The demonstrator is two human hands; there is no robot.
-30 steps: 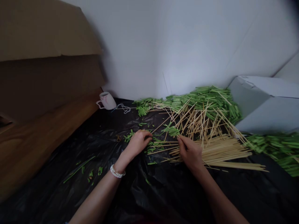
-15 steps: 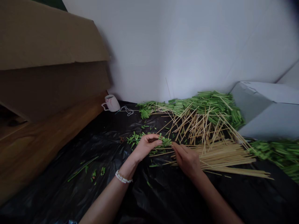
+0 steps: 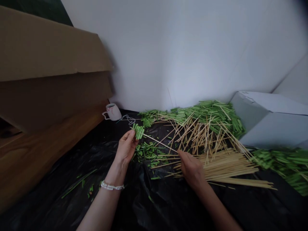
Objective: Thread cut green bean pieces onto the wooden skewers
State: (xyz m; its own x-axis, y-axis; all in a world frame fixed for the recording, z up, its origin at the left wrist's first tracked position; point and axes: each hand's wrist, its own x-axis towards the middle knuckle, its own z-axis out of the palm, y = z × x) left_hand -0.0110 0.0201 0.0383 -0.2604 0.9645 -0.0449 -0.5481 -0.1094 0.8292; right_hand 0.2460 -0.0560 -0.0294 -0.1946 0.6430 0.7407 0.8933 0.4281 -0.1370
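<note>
My left hand (image 3: 126,148) is raised a little above the black plastic sheet (image 3: 72,199), with its fingers closed on a skewer (image 3: 156,142) that carries several short green stem pieces (image 3: 139,131) at its upper end. My right hand (image 3: 191,168) lies low at the near end of a heap of bare bamboo skewers (image 3: 228,163); its fingers curl into the sticks, and what they hold is hidden. Loose cut green pieces (image 3: 148,152) lie on the sheet between my hands.
A big pile of threaded green skewers (image 3: 211,114) lies along the white wall, with more at the right edge (image 3: 286,163). A white box (image 3: 271,122) stands at the right, a white mug (image 3: 111,112) at the back left, a cardboard box (image 3: 48,64) over a wooden ledge at the left.
My left hand has lifted up and to the left with the loaded skewer. My right hand has stayed at the bare skewers. The camera has tilted slightly.
</note>
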